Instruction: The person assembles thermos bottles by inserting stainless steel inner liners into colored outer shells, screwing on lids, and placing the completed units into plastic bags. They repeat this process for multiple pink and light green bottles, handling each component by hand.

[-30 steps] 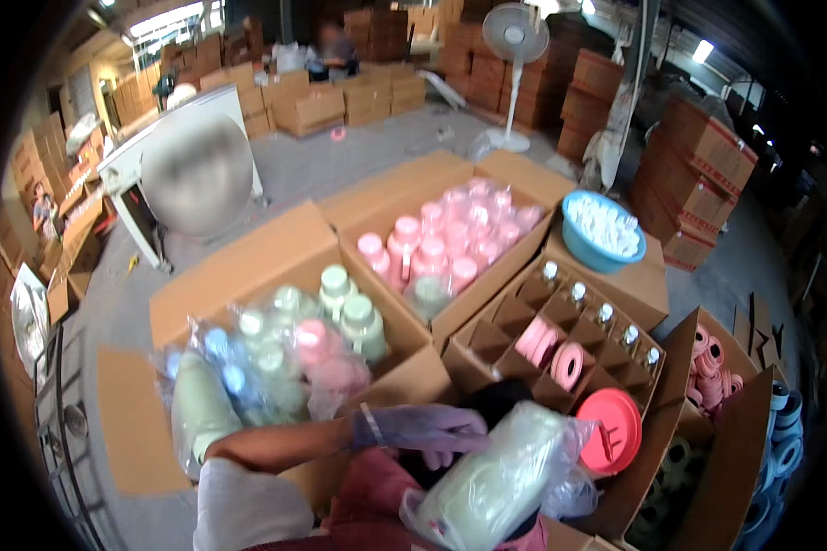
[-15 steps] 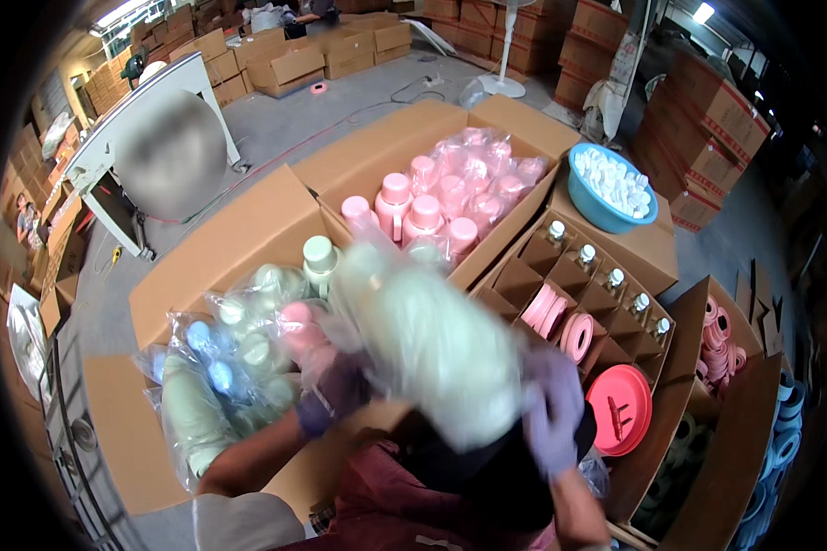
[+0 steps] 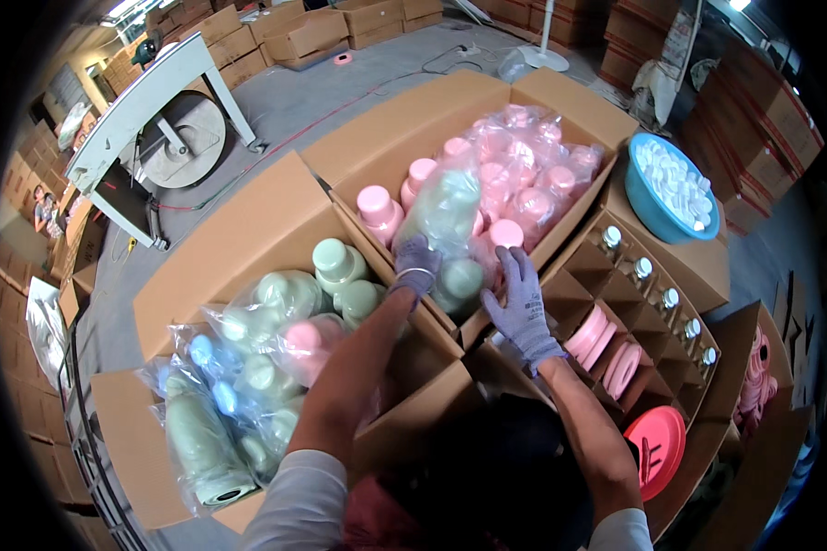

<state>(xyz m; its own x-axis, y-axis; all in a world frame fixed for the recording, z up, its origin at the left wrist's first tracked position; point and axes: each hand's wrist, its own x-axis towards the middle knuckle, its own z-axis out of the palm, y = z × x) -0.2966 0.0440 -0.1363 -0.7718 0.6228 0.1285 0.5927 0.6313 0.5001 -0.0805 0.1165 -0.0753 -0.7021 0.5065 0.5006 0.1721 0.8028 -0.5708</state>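
My grip is two gloved hands on one clear plastic bag of pale green bottles: my left hand pinches its lower left edge, my right hand lies spread and flat just beside its lower right corner. The bag lies straight ahead over the near edge of the pink-bottle carton, its long axis running away from me, the left hand nearer. Left of it sits the green-bottle carton; right, a divided carton, a blue basin of white caps and a red lid.
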